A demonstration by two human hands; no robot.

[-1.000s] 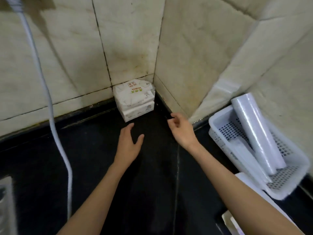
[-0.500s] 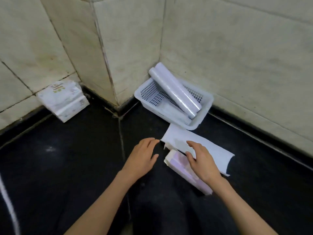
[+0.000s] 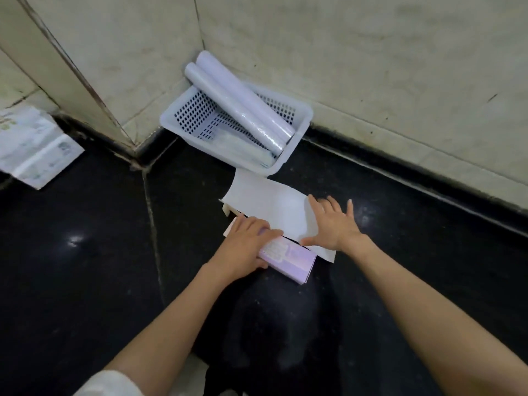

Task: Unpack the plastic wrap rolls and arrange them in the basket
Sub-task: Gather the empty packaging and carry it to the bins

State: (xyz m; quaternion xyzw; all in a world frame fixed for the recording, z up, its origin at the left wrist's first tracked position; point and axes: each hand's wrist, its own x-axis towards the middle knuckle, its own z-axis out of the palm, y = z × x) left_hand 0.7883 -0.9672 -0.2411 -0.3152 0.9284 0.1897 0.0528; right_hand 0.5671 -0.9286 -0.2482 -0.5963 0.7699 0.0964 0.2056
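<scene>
A white perforated basket (image 3: 303, 121) stands on the black counter against the tiled wall. Two plastic wrap rolls (image 3: 243, 104) lean in it, their upper ends resting on the wall corner; a third roll (image 3: 243, 147) lies flat on the basket floor. In front of the basket lies a long pink carton (image 3: 294, 260) with its white lid flap (image 3: 271, 208) folded open. My left hand (image 3: 245, 248) grips the carton's left part, fingers curled over its top edge. My right hand (image 3: 333, 222) lies flat with spread fingers on the open flap.
A wrapped pack of tissues (image 3: 31, 147) lies at the far left by the wall. A tiled pillar corner (image 3: 94, 90) juts out between that pack and the basket. The black counter (image 3: 85, 281) spreads toward me, with a seam running down it.
The view swung right from the tissue pack corner to the basket and carton. My left hand moved onto the carton and took hold of it; my right hand shifted onto the open flap.
</scene>
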